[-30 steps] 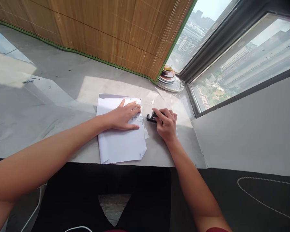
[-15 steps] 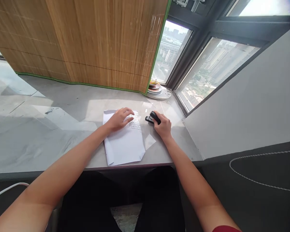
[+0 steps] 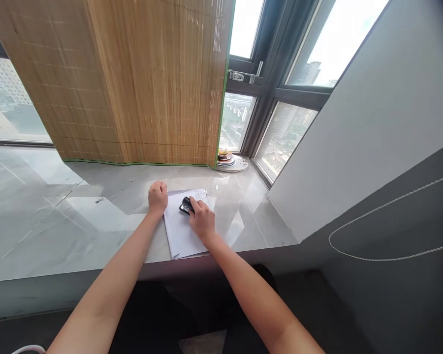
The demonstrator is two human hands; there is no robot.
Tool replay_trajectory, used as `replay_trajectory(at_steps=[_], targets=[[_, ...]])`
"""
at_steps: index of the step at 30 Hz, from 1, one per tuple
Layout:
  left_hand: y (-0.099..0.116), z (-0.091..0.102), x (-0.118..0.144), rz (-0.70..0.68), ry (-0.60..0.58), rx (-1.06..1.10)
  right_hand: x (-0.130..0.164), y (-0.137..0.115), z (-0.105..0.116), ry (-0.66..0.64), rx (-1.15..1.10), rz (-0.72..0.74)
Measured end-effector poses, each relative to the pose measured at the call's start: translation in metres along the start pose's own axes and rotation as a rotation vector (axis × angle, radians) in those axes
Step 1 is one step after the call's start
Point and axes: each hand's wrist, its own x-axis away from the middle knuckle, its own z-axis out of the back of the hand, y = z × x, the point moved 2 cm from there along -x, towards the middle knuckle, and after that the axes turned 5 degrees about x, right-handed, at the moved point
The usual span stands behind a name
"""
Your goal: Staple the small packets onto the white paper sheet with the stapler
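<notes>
A black stapler (image 3: 186,205) is in my right hand (image 3: 202,219), whose fingers wrap round its rear part. It is over the white sheets of paper (image 3: 179,236) on the counter; I cannot tell whether it touches them. Rows of small thin outlines (image 3: 203,195), too fine to identify, mark the paper's upper right corner, partly behind my right hand. My left hand (image 3: 157,197) is curled into a fist at the paper's upper left edge. Its fingers hide whatever they may hold.
The pale marble counter (image 3: 121,216) has a front edge close to me. A bamboo blind (image 3: 151,88) hangs beyond the paper. Stacked plates (image 3: 232,163) stand by the window corner. A small white piece (image 3: 217,187) lies right of the paper. A looped cord (image 3: 330,241) hangs at the right.
My right hand has carried the stapler left, from beside the paper to over it. My left hand has moved left off the paper's middle and closed. The camera view has tilted up.
</notes>
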Motion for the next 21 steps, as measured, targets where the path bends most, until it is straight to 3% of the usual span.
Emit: replay_trajectory(at_steps=[2, 4, 7, 11, 15, 18, 21], targets=[[-0.001, 0.002, 0.003, 0.003, -0.013, -0.034, 0.003, -0.014, -0.005, -0.012, 0.011, 0.013], [-0.002, 0.004, 0.007, 0.006, -0.042, -0.067, 0.008, -0.009, -0.005, -0.037, 0.016, -0.010], [-0.002, 0.007, 0.015, 0.009, -0.082, -0.120, 0.022, 0.024, 0.003, -0.030, 0.011, -0.064], [0.002, 0.007, 0.018, 0.011, -0.105, -0.192, 0.042, 0.070, 0.018, 0.086, -0.014, -0.091], [0.007, 0.011, 0.026, 0.022, -0.154, -0.232, 0.047, 0.084, 0.025, 0.061, -0.022, -0.081], [0.001, 0.026, 0.053, 0.023, -0.187, -0.294, 0.050, 0.082, 0.028, -0.043, 0.003, -0.103], [-0.018, 0.056, 0.093, 0.026, -0.174, -0.396, 0.051, 0.086, 0.034, -0.054, -0.058, -0.093]])
